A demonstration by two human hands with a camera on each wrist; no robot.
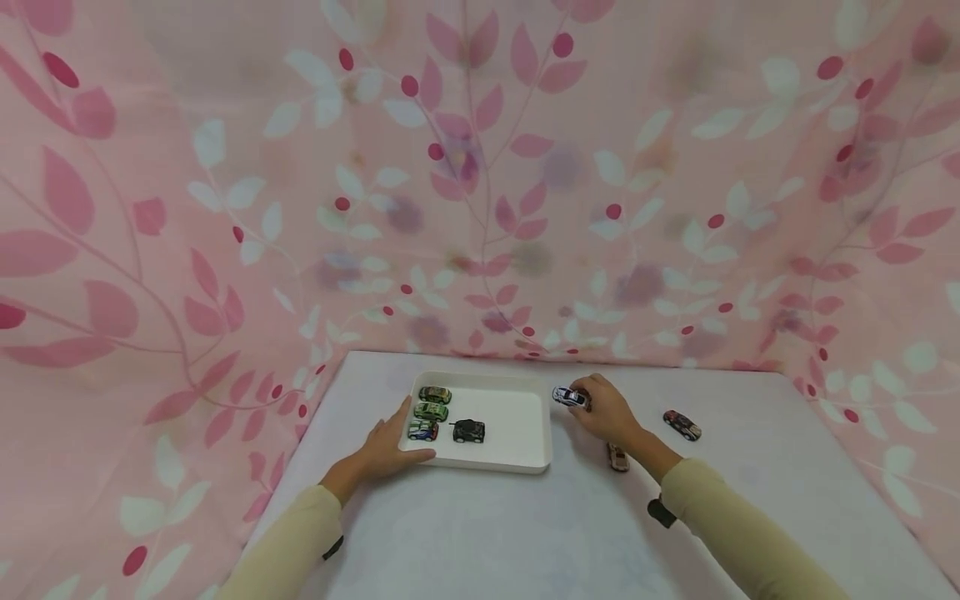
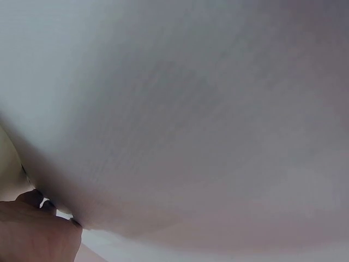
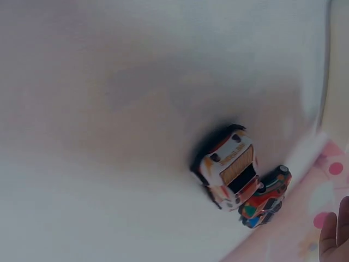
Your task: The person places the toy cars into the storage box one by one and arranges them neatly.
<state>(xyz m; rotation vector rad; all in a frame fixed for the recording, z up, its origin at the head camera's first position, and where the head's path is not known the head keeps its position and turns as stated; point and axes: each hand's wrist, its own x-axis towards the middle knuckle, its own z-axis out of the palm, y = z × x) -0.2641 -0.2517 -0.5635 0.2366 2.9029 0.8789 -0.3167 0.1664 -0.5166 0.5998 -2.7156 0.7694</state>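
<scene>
My left hand [image 1: 382, 450] rests against the near left corner of a white tray [image 1: 546, 429], thumb along the front rim and fingers along the left side. In the left wrist view only part of that hand [image 2: 38, 234] shows, low at the left. Just beyond the tray's right edge, my right hand [image 1: 607, 412] pinches a white-and-dark toy car [image 1: 570, 397]. Inside the tray, a yellow-green car [image 1: 435, 395], a green car [image 1: 431, 412] and a multicoloured car [image 1: 423, 430] line the left side. A black toy vehicle [image 1: 468, 431] stands right of them.
A brownish toy car [image 1: 618, 457] lies below my right wrist. Farther right is a dark-and-orange car [image 1: 682, 425]. The right wrist view shows a white-and-orange car [image 3: 232, 169] near a red-and-green one [image 3: 266, 199]. A pink floral cloth [image 1: 480, 208] stands behind the pale table [image 1: 465, 533].
</scene>
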